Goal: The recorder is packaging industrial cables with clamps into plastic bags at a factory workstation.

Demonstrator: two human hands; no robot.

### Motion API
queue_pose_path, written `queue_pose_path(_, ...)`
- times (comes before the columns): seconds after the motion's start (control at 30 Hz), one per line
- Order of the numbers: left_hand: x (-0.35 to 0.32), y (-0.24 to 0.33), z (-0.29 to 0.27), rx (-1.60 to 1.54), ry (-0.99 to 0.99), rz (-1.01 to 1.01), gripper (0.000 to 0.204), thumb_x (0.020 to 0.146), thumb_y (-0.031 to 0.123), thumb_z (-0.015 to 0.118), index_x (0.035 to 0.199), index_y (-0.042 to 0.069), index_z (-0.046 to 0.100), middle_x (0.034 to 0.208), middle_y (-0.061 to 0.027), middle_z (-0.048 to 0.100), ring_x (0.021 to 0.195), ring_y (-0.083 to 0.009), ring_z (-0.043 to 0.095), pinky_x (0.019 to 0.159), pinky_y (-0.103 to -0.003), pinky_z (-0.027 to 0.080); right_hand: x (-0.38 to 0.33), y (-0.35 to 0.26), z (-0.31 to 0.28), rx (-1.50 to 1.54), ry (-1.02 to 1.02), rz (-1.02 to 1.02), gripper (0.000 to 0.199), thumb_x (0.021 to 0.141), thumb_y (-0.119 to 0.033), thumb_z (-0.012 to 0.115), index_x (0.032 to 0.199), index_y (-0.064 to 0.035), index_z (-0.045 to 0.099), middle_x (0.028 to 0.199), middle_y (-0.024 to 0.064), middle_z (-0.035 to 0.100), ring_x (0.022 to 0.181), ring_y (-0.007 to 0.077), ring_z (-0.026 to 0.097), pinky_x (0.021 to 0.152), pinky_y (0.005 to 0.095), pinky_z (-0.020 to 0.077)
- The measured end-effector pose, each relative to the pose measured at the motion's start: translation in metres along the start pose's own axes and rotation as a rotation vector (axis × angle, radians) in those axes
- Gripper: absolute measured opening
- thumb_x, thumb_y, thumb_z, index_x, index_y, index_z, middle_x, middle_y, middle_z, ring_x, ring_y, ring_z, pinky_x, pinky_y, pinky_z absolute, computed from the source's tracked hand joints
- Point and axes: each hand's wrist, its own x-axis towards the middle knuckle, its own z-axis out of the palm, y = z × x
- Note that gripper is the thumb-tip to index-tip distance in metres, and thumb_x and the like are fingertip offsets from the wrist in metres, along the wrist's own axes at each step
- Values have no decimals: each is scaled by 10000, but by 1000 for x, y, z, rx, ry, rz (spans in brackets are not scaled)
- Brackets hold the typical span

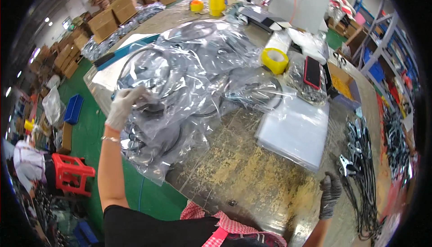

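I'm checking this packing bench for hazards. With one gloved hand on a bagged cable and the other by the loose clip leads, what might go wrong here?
The bagged cable under the left hand hangs over the table edge and may slide to the floor. The right hand is beside tangled clip leads, which might snag the glove. The yellow tape roll sits on slippery bags and might roll off.

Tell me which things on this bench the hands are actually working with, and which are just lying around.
In hand:
- left hand, gloved, gripping a clear bag of black cable
- right hand, gloved, at the cable clamps
- stack of empty clear bags

Lying about:
- yellow tape roll
- red phone
- yellow container
- red stool
- cardboard boxes
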Motion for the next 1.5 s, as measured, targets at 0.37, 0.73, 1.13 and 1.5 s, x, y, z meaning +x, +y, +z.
queue_pose_path(0.37, 119, -14, 74, 1365, 382, 503, 520, 892, 476, 448, 1314, 175, 471, 1292, -213, 495, 1067, -382, 556, 860, -473, 455, -38, 16, 33, 9, 4, 181, 293, 906, -201, 583, 1101, 17, 598, 1016, 127, 633, 918, 207, 591, 863, 304, 463)
queue_pose_path(0.73, 71, 5, 122, 1136, 155, 271, 511, 962, 394, 350, 1401, 134, 345, 1429, -257, 302, 1271, -425, 363, 1031, -461, 343, -7, 52, -33, -645, 156, 171, 237, 830, -220, 633, 1021, -79, 645, 890, 113, 635, 829, 287, 598, 771, 369, 486)
queue_pose_path(1.13, -83, 137, 240, 629, -338, 1106, 242, 800, 221, 620, 994, 79, 647, 1187, -173, 549, 1182, -376, 460, 1067, -465, 313, 19, 148, -159, -1124, 342, 59, 272, 758, -262, 659, 1016, -176, 663, 1131, 62, 592, 1043, 260, 542, 904, 426, 389)
queue_pose_path(1.5, -136, 180, 319, 194, -453, 1363, 146, 710, 32, 667, 846, 83, 660, 946, -98, 642, 980, -318, 608, 941, -432, 442, 17, 131, -142, -998, 368, 12, 289, 759, -262, 628, 1043, -217, 661, 1087, 19, 579, 1084, 259, 498, 906, 466, 387)
